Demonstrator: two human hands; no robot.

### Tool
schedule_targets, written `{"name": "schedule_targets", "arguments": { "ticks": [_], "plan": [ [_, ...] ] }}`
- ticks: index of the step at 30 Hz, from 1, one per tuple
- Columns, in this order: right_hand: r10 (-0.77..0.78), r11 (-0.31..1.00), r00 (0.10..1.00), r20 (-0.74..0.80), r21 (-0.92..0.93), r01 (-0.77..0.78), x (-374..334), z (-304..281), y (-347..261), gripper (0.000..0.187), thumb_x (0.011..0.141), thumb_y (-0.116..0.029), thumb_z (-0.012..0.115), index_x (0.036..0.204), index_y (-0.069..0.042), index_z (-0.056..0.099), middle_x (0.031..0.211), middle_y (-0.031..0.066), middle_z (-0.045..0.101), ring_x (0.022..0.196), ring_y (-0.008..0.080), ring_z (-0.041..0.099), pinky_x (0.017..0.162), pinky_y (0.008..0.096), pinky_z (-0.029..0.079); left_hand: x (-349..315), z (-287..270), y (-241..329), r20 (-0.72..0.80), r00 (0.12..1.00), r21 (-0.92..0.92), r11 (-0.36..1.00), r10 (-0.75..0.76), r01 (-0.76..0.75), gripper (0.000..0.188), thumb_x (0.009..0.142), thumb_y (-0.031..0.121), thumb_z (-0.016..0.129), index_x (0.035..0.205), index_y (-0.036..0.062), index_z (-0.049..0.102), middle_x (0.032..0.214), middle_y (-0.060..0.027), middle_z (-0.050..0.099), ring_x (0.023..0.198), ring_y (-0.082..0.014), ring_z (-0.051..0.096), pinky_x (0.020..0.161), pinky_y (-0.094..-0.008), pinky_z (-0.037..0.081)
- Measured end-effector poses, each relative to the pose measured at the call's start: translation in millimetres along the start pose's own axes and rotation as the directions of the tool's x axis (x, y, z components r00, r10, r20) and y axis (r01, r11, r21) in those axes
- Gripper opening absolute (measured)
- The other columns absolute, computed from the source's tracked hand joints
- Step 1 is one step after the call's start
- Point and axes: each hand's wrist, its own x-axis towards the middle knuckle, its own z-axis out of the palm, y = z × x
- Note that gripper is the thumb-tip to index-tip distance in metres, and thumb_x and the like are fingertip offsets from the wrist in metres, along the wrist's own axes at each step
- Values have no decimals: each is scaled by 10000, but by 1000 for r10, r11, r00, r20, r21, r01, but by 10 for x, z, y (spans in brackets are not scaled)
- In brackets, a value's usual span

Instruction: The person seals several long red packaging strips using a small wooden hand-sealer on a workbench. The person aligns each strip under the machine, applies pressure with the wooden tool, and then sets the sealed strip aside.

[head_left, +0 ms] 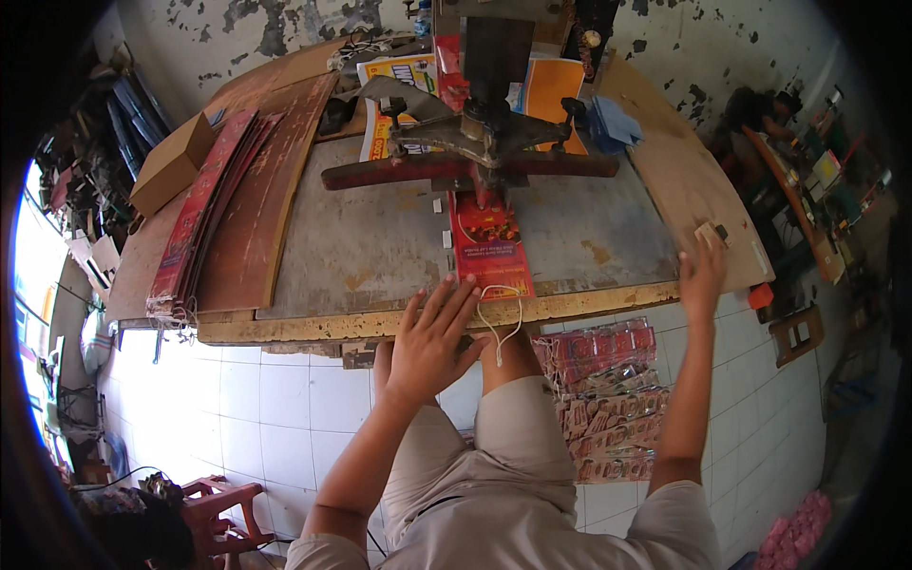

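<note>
The left hand (432, 332), fingers spread, pressed a glossy red printed card (489, 245) with a white string loop (501, 318) at centre frame. The right hand (701, 274) lay open on the bench edge (313, 326).

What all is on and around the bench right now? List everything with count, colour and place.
Flat red printed paper bag with white string handle: one, under the press.
Dark metal press: one, bench rear.
Stack of red printed sheets: one, bench left.
Brown cardboard box: one, far left.
Pile of red bags: one, floor right.
Red plastic stool: one, lower left.
Left hand: at the bag's near edge.
Right hand: bench right edge.
</note>
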Motion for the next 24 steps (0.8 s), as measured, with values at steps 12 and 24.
{"name": "schedule_targets", "arguments": {
  "ticks": [12, 24],
  "plan": [
    [35, 958, 994, 107, 279, -64, 292, 24, 966, 332, 1043, -151, 770, 1346, -40, 695, 1324, 223, 706, 1269, 439, 662, 1086, 496, 526, -18, 278, 135, -174, 982, 66, 994, -79, 92, 674, 888, 362, 851, 1510, 163, 683, 1634, 21, 645, 1531, -227, 562, 1301, -496, 310],
    [-509, 558, 837, 202, 818, 142, -478, -669, -1424, 370, 945, -38, 838, 1299, -64, 734, 1460, 115, 688, 1388, 335, 631, 1160, 466, 525, -55, 260, 143, -187, 978, 73, 991, -92, 108, 726, 858, 332, 836, 1540, 146, 673, 1618, -7, 660, 1470, -256, 607, 1278, -491, 332]
  ]
}}
